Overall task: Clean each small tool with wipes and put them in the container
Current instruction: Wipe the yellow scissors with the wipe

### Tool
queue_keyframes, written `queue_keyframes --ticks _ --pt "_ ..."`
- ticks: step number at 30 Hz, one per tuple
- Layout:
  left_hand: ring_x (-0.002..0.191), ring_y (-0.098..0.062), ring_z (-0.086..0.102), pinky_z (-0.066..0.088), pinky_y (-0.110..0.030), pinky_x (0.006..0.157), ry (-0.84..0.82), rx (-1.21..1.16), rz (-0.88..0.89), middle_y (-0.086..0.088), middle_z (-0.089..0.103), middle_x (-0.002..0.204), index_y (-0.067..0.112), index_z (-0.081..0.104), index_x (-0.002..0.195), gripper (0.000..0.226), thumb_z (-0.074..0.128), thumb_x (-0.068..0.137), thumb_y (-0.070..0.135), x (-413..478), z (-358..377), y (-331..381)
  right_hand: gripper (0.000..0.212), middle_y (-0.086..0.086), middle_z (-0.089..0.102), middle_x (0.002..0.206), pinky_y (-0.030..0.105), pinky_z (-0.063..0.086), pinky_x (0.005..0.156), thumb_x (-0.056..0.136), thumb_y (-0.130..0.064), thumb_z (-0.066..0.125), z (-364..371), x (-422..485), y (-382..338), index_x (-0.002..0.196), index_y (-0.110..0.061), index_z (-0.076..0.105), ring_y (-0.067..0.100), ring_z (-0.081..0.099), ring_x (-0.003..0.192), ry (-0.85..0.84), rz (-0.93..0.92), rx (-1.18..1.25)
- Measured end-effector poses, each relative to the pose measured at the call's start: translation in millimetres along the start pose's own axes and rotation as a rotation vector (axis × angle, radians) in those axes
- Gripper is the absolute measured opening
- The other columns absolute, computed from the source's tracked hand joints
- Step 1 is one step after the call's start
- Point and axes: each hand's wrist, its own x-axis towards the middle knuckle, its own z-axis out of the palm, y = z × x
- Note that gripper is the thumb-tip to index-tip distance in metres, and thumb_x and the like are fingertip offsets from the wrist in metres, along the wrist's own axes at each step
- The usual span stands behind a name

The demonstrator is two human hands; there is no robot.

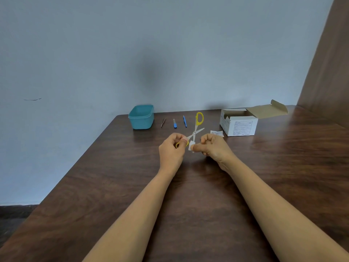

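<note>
Yellow-handled scissors point(196, 127) are spread wide above the table. My left hand point(172, 148) grips one yellow handle loop near the table's middle. My right hand point(211, 146) pinches a small white wipe point(191, 146) round the tip of one blade. The other handle loop sticks up at the back. A teal container point(141, 117) stands open at the back left. Beside it lie thin metal tweezers point(163, 122), a small blue-handled tool point(175, 123) and a blue tweezer-like tool point(184, 121) in a row.
An open white cardboard box point(238, 123) with its flap up stands at the back right. A torn wipe packet point(217, 133) lies in front of it. The dark wooden table point(188, 195) meets a pale wall behind and a brown panel at right.
</note>
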Motion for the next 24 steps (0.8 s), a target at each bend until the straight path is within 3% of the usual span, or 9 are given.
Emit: queue_keyframes --ticks 2,5,8,11,18,24 --pt "0.072 -0.003 0.060 0.044 -0.012 0.065 0.033 -0.049 -0.016 0.007 0.070 0.080 0.020 0.067 0.089 0.008 0.060 0.092 0.020 2 -1 -1 0.041 -0.005 0.054 0.045 0.017 0.034 0.044 0.068 0.009 0.077 3 -2 0 0.068 -0.015 0.044 0.003 0.046 0.038 -0.038 -0.005 -0.032" --pt "0.074 -0.012 0.063 0.052 -0.027 0.068 0.047 -0.120 -0.046 0.004 0.068 0.075 0.026 0.065 0.082 0.014 0.059 0.093 0.022 3 -4 0 0.039 -0.001 0.059 0.054 0.015 0.033 0.042 0.070 0.005 0.077 1 0 -1 0.070 -0.017 0.044 0.003 0.043 0.038 0.090 0.012 0.090" --pt "0.080 -0.016 0.068 0.056 -0.022 0.064 0.014 -0.179 -0.071 -0.003 0.068 0.080 0.026 0.065 0.081 0.016 0.058 0.095 0.020 4 -8 3 0.029 -0.003 0.056 0.064 0.013 0.032 0.042 0.075 -0.003 0.076 -10 6 1 0.074 -0.017 0.051 0.002 0.038 0.039 0.252 0.082 0.422" --pt "0.073 -0.012 0.069 0.055 -0.019 0.060 -0.070 -0.203 -0.073 -0.004 0.067 0.082 0.012 0.067 0.091 0.012 0.057 0.096 0.015 3 -9 4 0.015 -0.001 0.058 0.074 0.012 0.031 0.039 0.081 -0.003 0.070 -17 9 0 0.081 -0.013 0.059 0.000 0.039 0.037 0.276 0.126 0.601" --pt "0.059 0.001 0.062 0.050 -0.014 0.054 -0.139 -0.069 0.005 0.003 0.064 0.076 0.016 0.067 0.090 0.011 0.057 0.095 0.015 3 -9 3 0.009 -0.005 0.068 0.071 0.012 0.032 0.040 0.082 -0.006 0.069 -17 9 -1 0.088 -0.013 0.067 0.000 0.039 0.039 0.225 0.121 0.608" --pt "0.059 0.002 0.062 0.048 -0.012 0.060 -0.136 0.023 0.040 0.002 0.066 0.079 0.016 0.068 0.091 0.012 0.057 0.095 0.017 5 -10 3 0.008 -0.007 0.070 0.067 0.012 0.032 0.040 0.085 -0.009 0.066 -20 10 -1 0.088 -0.016 0.066 0.000 0.039 0.039 0.185 0.109 0.608"
